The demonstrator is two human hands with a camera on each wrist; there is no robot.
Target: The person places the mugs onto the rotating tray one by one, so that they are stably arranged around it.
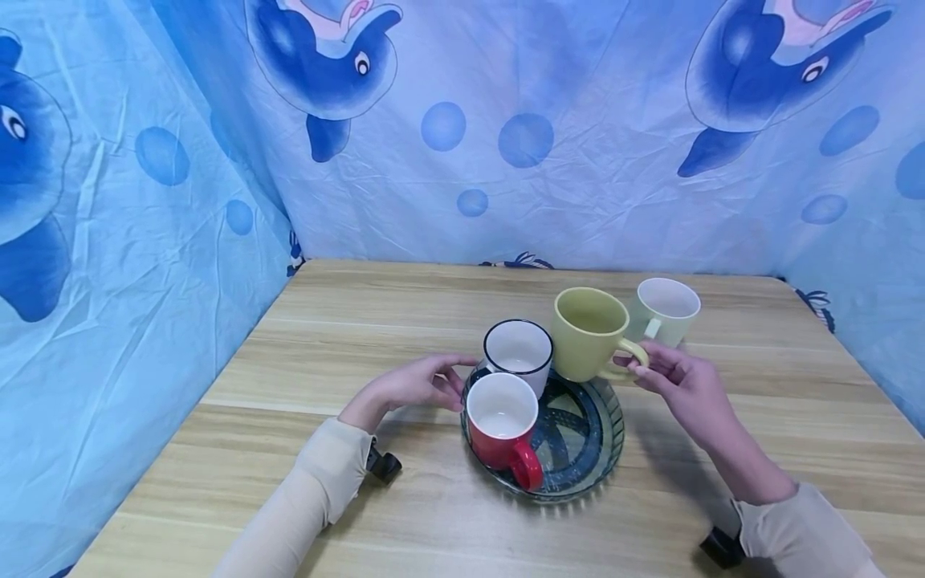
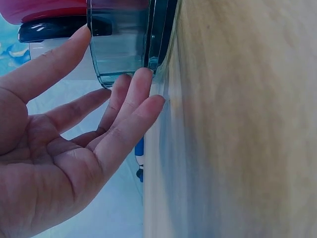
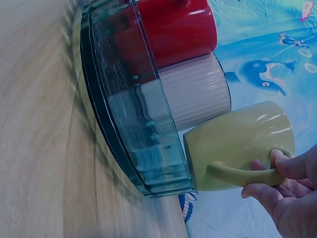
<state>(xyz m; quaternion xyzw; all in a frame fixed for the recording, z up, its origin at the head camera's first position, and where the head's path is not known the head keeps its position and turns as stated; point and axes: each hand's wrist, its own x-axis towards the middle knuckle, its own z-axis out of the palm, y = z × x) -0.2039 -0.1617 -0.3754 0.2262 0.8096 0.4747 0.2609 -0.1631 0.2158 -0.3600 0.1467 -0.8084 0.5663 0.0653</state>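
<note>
My right hand (image 1: 682,389) pinches the handle of a yellow-green mug (image 1: 588,337), which stands upright over the back right rim of a round glass dish (image 1: 614,433). In the right wrist view, the mug (image 3: 242,144) appears at the rim, beside the white mug. My left hand (image 1: 412,389) touches the dish's left side with extended, slightly bent fingers; the left wrist view has its fingertips at the glass wall (image 2: 119,49). Inside the dish are a red mug (image 1: 499,433) with a white interior, in front, and a white mug (image 1: 516,353) with a dark rim, behind it.
A pale green mug (image 1: 665,309) stands on the wooden table (image 1: 361,321) behind my right hand, its handle facing forward. Blue dolphin-print cloth (image 1: 592,193) hangs along the table's back and sides.
</note>
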